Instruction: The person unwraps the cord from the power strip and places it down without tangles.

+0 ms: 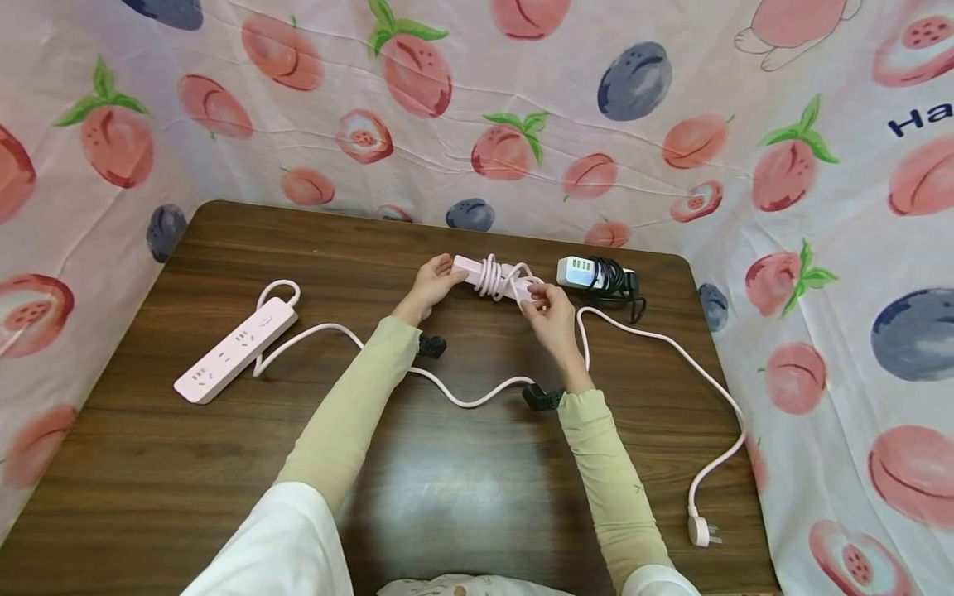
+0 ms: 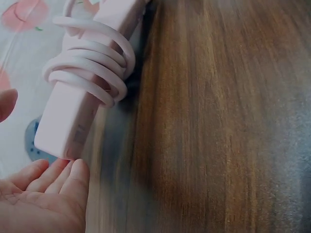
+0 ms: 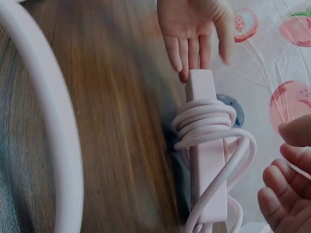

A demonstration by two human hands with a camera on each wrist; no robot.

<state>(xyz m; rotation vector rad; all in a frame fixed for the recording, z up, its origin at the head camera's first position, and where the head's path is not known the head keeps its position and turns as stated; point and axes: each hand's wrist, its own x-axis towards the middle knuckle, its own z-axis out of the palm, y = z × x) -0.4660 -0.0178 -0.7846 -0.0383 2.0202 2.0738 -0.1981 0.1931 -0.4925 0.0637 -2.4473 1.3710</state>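
A pink power strip [image 1: 467,266] with its own cord [image 1: 490,277] wound round its middle is at the back of the table. My left hand [image 1: 432,287] is at its left end; in the left wrist view the straight fingers [image 2: 73,182] touch the strip's lower end corner, and the thumb stands apart. My right hand [image 1: 551,319] is by the strip's other end. The right wrist view shows that hand [image 3: 289,194] with loosely bent fingers, beside the strip [image 3: 211,162] and apart from it. A loose loop of cord [image 3: 248,145] hangs off the windings.
To the left lies another pink power strip [image 1: 231,352]. Its long cord [image 1: 465,404] runs under both arms to a plug [image 1: 698,530] at the front right. Behind my right hand is a white power strip [image 1: 575,271] wrapped in black cord [image 1: 611,277]. A fruit-print curtain [image 1: 447,149] borders the table.
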